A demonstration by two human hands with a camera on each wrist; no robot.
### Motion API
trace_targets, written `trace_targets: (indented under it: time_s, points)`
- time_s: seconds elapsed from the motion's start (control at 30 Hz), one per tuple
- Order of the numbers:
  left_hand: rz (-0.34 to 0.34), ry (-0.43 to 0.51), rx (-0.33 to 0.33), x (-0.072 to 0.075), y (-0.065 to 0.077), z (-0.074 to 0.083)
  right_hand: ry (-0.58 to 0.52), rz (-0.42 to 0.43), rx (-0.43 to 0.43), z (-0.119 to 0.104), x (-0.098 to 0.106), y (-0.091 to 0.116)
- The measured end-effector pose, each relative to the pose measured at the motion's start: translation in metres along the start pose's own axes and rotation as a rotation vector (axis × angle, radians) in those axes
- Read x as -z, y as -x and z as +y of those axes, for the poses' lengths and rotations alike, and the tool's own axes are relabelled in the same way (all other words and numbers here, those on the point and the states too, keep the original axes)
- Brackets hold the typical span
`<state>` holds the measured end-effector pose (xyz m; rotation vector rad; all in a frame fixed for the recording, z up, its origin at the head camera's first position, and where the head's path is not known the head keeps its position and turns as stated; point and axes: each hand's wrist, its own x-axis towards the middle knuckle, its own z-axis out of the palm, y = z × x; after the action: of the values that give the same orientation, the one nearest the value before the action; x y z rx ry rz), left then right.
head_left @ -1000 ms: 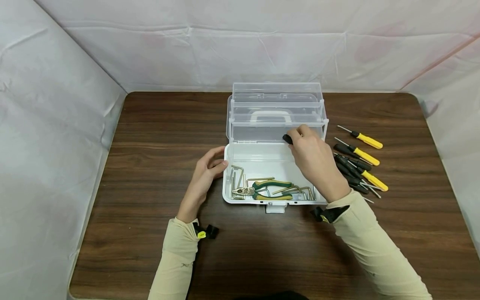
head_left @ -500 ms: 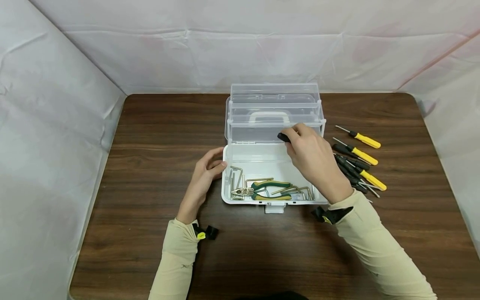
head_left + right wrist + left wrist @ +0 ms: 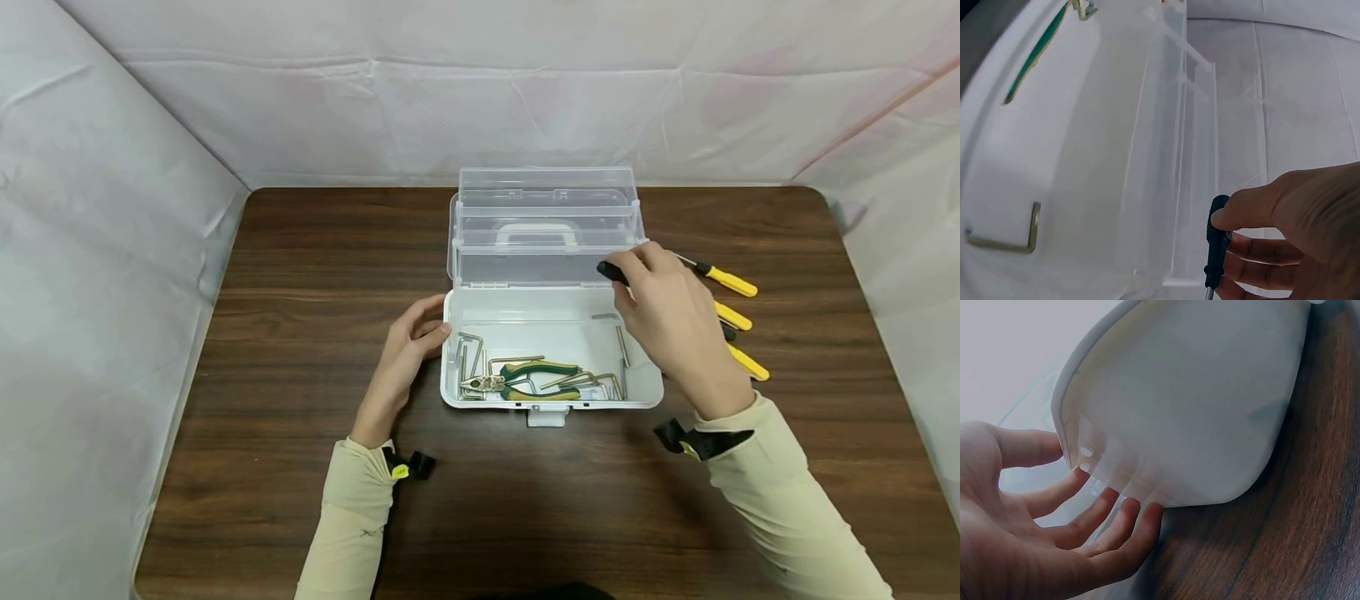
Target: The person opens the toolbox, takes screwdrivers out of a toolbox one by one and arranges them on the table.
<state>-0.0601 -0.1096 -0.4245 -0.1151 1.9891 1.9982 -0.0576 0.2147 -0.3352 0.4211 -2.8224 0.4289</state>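
Note:
My right hand (image 3: 675, 321) pinches the black handle of a screwdriver (image 3: 612, 272) above the right end of an open white toolbox (image 3: 551, 312). In the right wrist view, thumb and fingers hold that handle, and the start of a metal shaft shows below it. My left hand (image 3: 405, 358) rests at the toolbox's left end; in the left wrist view its fingertips (image 3: 1150, 512) touch the end wall with the thumb at the rim. Inside the toolbox lie green-and-yellow pliers (image 3: 540, 367) and several L-shaped hex keys (image 3: 621, 346).
Raised clear trays (image 3: 547, 221) and the lid stand behind the toolbox's base. Yellow-handled screwdrivers (image 3: 731, 282) lie on the brown table (image 3: 337, 250) to its right, partly hidden by my right hand. Pale sheets (image 3: 480, 100) hang behind and at the sides.
My right hand has shifted right with the screwdriver, uncovering hex keys at the toolbox's right end and covering the black screwdrivers on the table. The left hand stays at the toolbox.

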Motion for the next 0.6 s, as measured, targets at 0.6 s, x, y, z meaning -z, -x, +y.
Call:
trace_targets:
  time_s: [0.6]
  points:
    - [0.002, -0.006, -0.003, 0.004, -0.001, 0.000, 0.004, -0.008, -0.178, 0.052, -0.001, 0.035]
